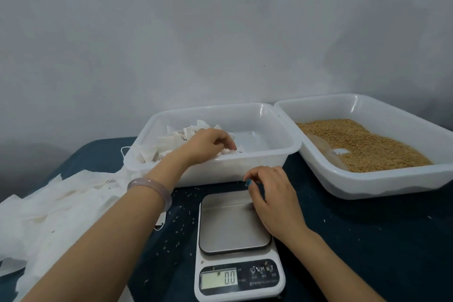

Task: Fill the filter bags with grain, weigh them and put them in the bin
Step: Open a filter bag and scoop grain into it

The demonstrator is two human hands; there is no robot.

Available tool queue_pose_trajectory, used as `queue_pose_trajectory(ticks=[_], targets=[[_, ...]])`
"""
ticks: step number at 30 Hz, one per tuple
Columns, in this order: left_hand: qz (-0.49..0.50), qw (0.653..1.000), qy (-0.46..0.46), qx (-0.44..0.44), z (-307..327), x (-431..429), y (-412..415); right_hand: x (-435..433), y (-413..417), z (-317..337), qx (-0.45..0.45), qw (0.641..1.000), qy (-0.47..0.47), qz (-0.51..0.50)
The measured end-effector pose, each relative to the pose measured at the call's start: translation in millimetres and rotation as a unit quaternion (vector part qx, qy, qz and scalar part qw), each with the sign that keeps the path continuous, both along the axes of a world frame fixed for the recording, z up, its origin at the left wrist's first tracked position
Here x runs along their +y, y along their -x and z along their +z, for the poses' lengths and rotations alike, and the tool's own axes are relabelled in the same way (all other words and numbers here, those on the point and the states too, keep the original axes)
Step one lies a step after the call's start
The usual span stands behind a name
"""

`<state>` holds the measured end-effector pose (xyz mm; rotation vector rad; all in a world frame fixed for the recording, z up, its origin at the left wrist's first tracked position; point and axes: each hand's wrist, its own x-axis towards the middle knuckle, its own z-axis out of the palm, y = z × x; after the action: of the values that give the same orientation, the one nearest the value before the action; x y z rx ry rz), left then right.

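Currently, the left hand is being held inside the white bin, over the heap of filter bags that is lying against the bin's left wall. Its fingers are being curled downward onto the topmost bags. Whether a bag is actually being pinched cannot be told, as the fingertips are being hidden by the knuckles. A pale bangle is being worn on that wrist.

The right hand is being hovered above the far right corner of the kitchen scale, with thumb and forefinger being drawn together. Whether anything small is being pinched there cannot be told. Nothing is being weighed: the plate is lying bare and zero is being shown on the display.

Judging from this, another bag is likely being called for. The loose pile of empty bags is lying on the dark cloth toward the near left, so it is being favoured by the left hand. The grain and its scoop are sitting in the tray to the far right, nearer the right hand.
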<state>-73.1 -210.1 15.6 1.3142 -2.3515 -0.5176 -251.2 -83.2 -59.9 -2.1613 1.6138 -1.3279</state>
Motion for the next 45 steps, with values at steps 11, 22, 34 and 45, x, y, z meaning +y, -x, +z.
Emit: queue_pose_trajectory(ticks=[11, 22, 34, 45], targets=[[0.024, 0.918, 0.397, -0.014, -44, 110, -8, -1, -1, -3, 0.008, 1.0, 0.009, 0.006], [0.32, 0.864, 0.149, -0.36, -61, 105, -65, -1, 0, -4, 0.0, 1.0, -0.013, 0.007], [0.349, 0.876, 0.15, -0.299, -63, 100, -85, -3, 2, -5, -0.001, 1.0, -0.002, 0.003], [0.36, 0.879, 0.147, -0.274, -59, 104, -86, -3, 2, -6, -0.001, 1.0, -0.009, -0.002]])
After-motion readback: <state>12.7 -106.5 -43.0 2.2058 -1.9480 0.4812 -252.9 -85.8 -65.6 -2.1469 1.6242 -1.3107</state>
